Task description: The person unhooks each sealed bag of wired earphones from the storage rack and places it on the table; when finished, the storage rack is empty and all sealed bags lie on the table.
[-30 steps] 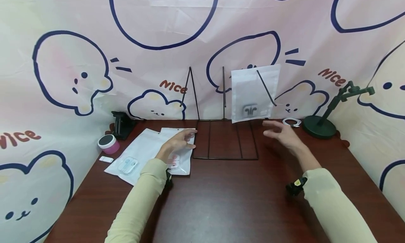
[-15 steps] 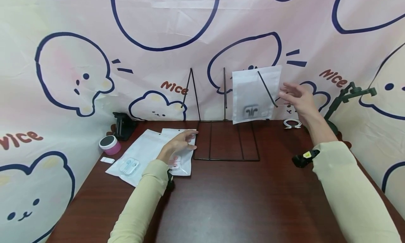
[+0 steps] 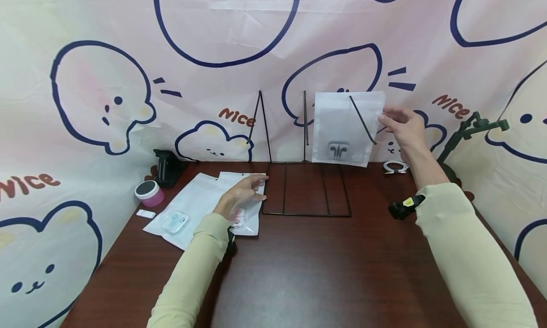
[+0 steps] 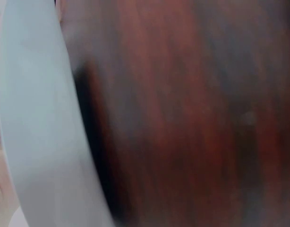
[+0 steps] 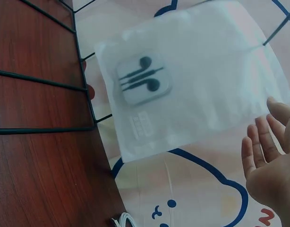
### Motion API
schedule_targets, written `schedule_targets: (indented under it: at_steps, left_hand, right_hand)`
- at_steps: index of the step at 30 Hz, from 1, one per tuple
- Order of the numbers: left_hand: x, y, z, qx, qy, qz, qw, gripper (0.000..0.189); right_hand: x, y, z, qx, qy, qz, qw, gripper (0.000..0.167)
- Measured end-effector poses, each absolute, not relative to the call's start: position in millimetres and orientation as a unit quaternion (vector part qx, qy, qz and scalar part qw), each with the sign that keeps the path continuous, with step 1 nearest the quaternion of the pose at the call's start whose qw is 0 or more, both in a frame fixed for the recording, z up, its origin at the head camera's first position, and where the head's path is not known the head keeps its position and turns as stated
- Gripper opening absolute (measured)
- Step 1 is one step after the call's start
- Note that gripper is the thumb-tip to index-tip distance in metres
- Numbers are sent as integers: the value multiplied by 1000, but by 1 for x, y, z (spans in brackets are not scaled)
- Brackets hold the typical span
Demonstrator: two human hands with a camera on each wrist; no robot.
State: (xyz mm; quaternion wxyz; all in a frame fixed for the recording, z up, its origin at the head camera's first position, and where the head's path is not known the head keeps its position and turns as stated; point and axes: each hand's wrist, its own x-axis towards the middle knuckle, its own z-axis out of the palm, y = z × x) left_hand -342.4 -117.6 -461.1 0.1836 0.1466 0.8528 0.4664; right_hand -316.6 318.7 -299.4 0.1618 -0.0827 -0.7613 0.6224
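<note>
My right hand [image 3: 406,128] pinches the right edge of a white translucent bag [image 3: 342,121] that hangs from an arm of a black wire display rack [image 3: 307,216]. In the right wrist view, the thumb overlaps that edge and the fingers [image 5: 258,156] lie beside it. Wired earphones in a clear case [image 5: 144,78] show through the bag's lower part. My left hand [image 3: 239,192] reaches over two more white bags lying on the table, its fingertips right at the rack's left wire. The left wrist view shows mostly blurred table and a pale band [image 4: 41,113]; the fingers are hidden there.
A pink jar with a dark lid [image 3: 149,193], a small white block [image 3: 146,214] and a black stand [image 3: 167,168] sit at the left. Behind my right wrist are a coiled white cable [image 3: 395,166] and a green jointed stand [image 3: 478,126]. A printed cloth backs the table.
My right hand has risen from the table to the bag's right edge. The hanging bag has turned slightly, its right side lower. The left hand has stayed in place.
</note>
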Motion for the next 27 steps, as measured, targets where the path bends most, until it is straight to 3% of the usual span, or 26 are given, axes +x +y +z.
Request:
schedule_targets:
  at_steps: [5,15,27]
  left_hand:
    - [-342,-118,-459,139,849,472,193,74]
    - [-342,-120,-460,145,848,471,193,74]
    - [-341,-117,-459,142,851,467,194,75]
  right_hand:
    - [-315,314,-296,-86,-729,655,180,28]
    - [-314,303,-288,-48,-745,646,157,40]
    - [-296,305,-291,-51,-722,661,198,32]
